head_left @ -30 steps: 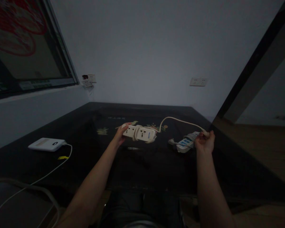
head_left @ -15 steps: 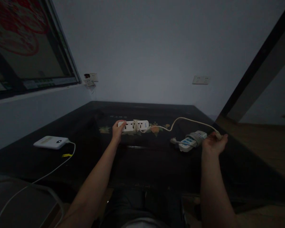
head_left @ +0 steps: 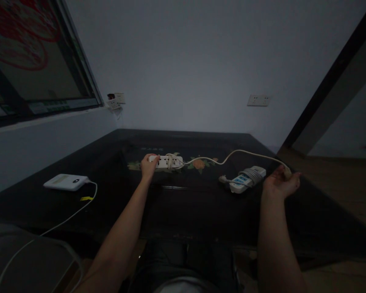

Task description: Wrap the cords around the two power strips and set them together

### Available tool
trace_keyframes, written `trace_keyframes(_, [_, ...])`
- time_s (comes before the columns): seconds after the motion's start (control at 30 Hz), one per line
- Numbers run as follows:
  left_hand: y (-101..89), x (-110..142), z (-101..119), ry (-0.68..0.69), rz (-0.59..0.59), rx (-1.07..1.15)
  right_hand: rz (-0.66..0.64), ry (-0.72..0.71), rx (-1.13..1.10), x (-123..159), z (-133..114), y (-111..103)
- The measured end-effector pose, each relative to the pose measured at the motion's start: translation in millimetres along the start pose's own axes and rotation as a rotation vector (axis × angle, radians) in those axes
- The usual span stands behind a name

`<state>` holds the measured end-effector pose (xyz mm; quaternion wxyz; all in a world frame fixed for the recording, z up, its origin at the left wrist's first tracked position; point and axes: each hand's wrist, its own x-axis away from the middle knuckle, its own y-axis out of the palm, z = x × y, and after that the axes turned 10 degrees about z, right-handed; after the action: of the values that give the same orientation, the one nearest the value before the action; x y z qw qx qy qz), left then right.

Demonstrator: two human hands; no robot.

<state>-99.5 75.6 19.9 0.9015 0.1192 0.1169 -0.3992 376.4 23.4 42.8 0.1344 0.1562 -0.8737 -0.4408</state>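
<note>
My left hand grips the near end of a white power strip that lies far out on the dark table, its cord partly wound round its body. That cream cord arcs to the right, where my right hand holds its plug end, palm up and fingers closed. A second power strip with blue switches, cord wrapped about it, lies just left of my right hand.
A white power bank with a white cable sits on the table's left side. Wall sockets are on the back wall and more sockets in the left corner. A window is at upper left, wooden floor at right.
My left hand has pushed the white strip farther away across the table. My right hand has pulled the plug end to the right, drawing the cord out longer.
</note>
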Motion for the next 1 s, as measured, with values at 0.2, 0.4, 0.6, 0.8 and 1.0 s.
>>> trace_keyframes(0.2, [-5.0,8,20,-0.162,-0.378,0.019,0.124,-0.093,-0.318,5,0,5])
trace_keyframes(0.4, [0.6,26,29,-0.481,-0.59,0.339,0.039,-0.184,-0.171,20,2,8])
trace_keyframes(0.6, [26.9,38,27,-0.641,-0.28,0.75,-0.282,-0.32,0.212,62,8,19])
trace_keyframes(0.8, [38.8,59,20,-0.707,-0.229,0.751,-0.714,-0.285,0.503,119,24,20])
trace_keyframes(1.0, [47.8,85,26,-0.686,-0.271,0.725,-1.199,-0.33,0.632,151,44,14])
